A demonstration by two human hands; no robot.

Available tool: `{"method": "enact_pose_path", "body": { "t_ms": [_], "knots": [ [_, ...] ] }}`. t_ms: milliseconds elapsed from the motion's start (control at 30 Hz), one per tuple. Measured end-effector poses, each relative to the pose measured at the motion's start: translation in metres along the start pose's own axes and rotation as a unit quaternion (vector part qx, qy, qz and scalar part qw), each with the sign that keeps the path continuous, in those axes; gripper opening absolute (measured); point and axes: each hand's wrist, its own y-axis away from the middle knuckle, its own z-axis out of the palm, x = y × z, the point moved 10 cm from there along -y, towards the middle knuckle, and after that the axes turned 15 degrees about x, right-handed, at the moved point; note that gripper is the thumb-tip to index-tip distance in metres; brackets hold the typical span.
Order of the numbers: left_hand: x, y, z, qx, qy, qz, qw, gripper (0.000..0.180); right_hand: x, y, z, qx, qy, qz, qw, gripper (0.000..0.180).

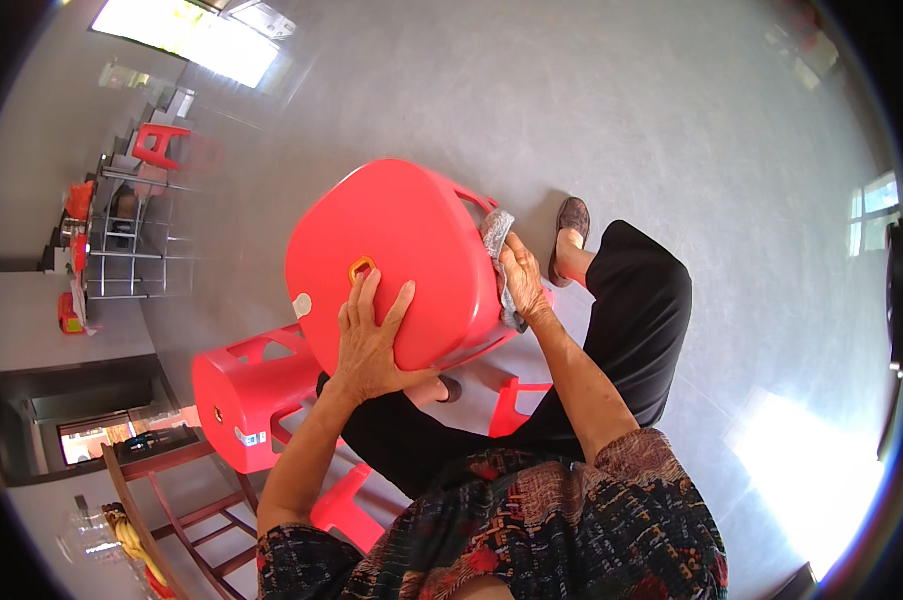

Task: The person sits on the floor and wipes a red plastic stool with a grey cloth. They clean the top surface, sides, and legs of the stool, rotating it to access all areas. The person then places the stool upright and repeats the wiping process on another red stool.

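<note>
In front of me is a red plastic stool (401,230), its rounded seat turned up toward me and a small orange-rimmed hole in it. My left hand (371,340) lies on the seat with fingers spread, its fingertips at that hole and its thumb toward the near edge. At the stool's right side, my right hand (523,280) is closed on a grey cloth (493,235) and presses it against the side wall. Parts of the cloth are hidden under the fingers. A pale round spot shows at the seat's left edge.
A second red stool (236,405) lies on its side at the left, near a wooden chair frame (186,510). More red plastic parts (349,510) show beside my legs. Farther left are a metal-framed rack (126,240) and another red stool (159,145). Grey floor (651,120) surrounds my foot.
</note>
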Motion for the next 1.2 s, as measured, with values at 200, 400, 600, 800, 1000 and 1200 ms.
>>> {"method": "enact_pose_path", "body": {
  "t_ms": [200,400,600,800,1000,1200],
  "knots": [
    [-0.002,0.001,-0.004,0.028,-0.019,-0.039,0.999,0.109,-0.049,-0.025,0.022,-0.052,-0.094,0.002,0.994,0.039],
    [-0.011,-0.028,0.007,0.060,-0.017,-0.080,0.995,0.107,-0.033,-0.084,0.045,-0.038,-0.074,0.061,0.995,0.051],
    [-0.025,-0.036,0.019,0.042,-0.042,-0.131,0.990,0.107,-0.118,-0.008,0.023,0.122,0.013,-0.191,0.974,0.044],
    [-0.026,-0.036,0.024,0.020,-0.041,-0.130,0.991,0.110,-0.081,0.013,0.007,0.197,-0.032,-0.152,0.968,0.039],
    [-0.024,-0.039,0.025,0.018,-0.043,-0.115,0.992,0.109,0.088,-0.023,-0.002,0.216,-0.035,0.042,0.975,0.039],
    [-0.017,-0.043,0.019,0.041,-0.036,-0.098,0.994,0.106,0.233,-0.036,-0.004,0.230,0.006,0.178,0.957,0.047]
  ]
}}
